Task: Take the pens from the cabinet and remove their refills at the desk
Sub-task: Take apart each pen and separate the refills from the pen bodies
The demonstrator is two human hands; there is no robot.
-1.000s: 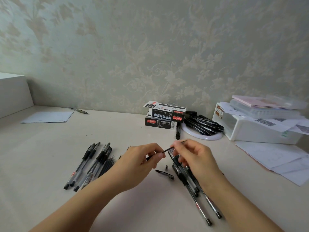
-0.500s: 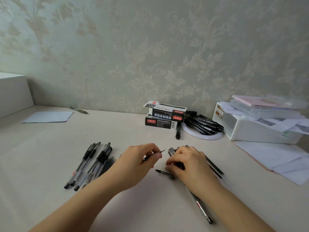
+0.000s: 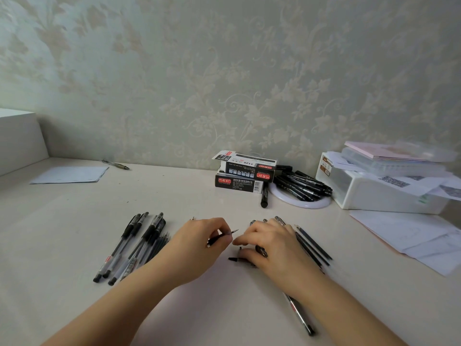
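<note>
Refill (image 3: 222,236) was pinched in left hand (image 3: 199,242), tip toward right hand (image 3: 268,242). Right grip was curled on pen parts (image 3: 260,250) at worktop (image 3: 174,196). Refill best laid with loose refills (image 3: 313,243), beyond right grip.

L hand (image 3: 199,243) fingers pinched; R hand (image 3: 270,245) fingers curled down.

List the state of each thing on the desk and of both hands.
Left hand: pinches thin black refill, tip up-right.
Right hand: fingers curled on a black pen on the desk; grip unclear.
Capped black gel pens: lying grouped, left.
Black-and-red pen boxes: stacked, top flap open.
Loose black pen cap: lying flat.
</note>
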